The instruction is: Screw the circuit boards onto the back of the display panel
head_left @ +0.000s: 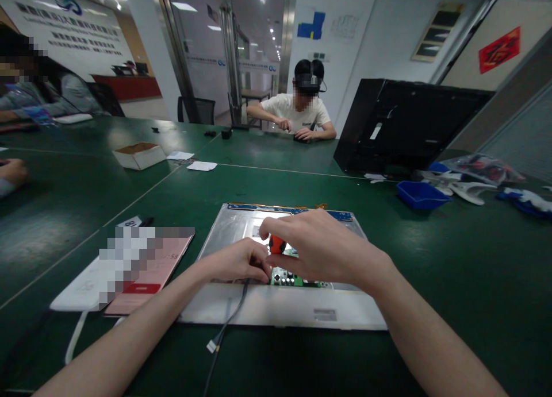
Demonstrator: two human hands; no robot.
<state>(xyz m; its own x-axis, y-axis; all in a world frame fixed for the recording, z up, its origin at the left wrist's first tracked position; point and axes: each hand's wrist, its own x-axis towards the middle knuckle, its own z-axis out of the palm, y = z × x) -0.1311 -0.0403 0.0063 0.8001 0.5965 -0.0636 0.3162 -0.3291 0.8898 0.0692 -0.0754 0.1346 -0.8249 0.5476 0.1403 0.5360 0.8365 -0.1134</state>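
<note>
Surface: one dark green desk (pixel 452 282), with pale seam lines. Upon it, left: one open cardboard box (pixel 138 157), one white device (pixel 77 290) beside one pink-screened phone (pixel 144 288). Right: one large black display (pixel 409 124), one blue tray (pixel 422 196).

Room: glass doors (pixel 254 64) with metal frames; white walls; one red diamond sign (pixel 499 49); one seated person (pixel 304 112) across the desk, another at far left.

Principal item: one flat metal-backed panel (pixel 284 309), lying on the desk before the wearer, long axis left to right, blue strip (pixel 259 208) along the far edge. Green circuit board (pixel 297 280) near its middle, visible part running left to right. Dark cable (pixel 235 313) trailing over the near edge, white plug toward the wearer.

Orange-and-black handle (pixel 276 245), above the board, rounded end up; lower part hidden.

Right hand (pixel 330 245): thumb and forefinger curled about the handle. Left hand (pixel 241 262): fingertips pressed together at the board's left end; whether they pinch anything is hidden.
</note>
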